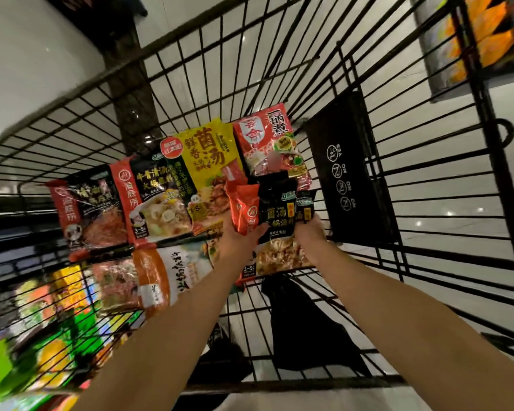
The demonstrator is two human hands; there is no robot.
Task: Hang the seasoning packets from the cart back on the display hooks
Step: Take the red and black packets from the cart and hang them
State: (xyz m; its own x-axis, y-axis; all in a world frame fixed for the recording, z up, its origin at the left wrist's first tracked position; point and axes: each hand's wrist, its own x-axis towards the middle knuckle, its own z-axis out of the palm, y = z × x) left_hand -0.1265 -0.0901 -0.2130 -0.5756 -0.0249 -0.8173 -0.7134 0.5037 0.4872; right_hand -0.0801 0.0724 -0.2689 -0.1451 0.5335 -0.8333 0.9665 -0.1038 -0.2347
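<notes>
Several seasoning packets lie flat in the black wire cart [190, 93]. My left hand [244, 237] and my right hand [309, 229] both grip a black-and-red mushroom soup packet [275, 221], lifted slightly above the others. A second matching packet [304, 210] shows behind its right edge. Around it lie a yellow packet [205, 155], a red packet [264, 143], a black-and-red beef bone soup packet [155, 197], a dark spicy packet [86, 212] and an orange-and-white packet [166, 277].
A black plastic flap [347, 173] with warning icons stands on the cart's right side. Blurred shelves of colourful goods [42, 336] show through the wire at lower left. A display with orange packets [487, 34] stands at upper right. The floor is pale tile.
</notes>
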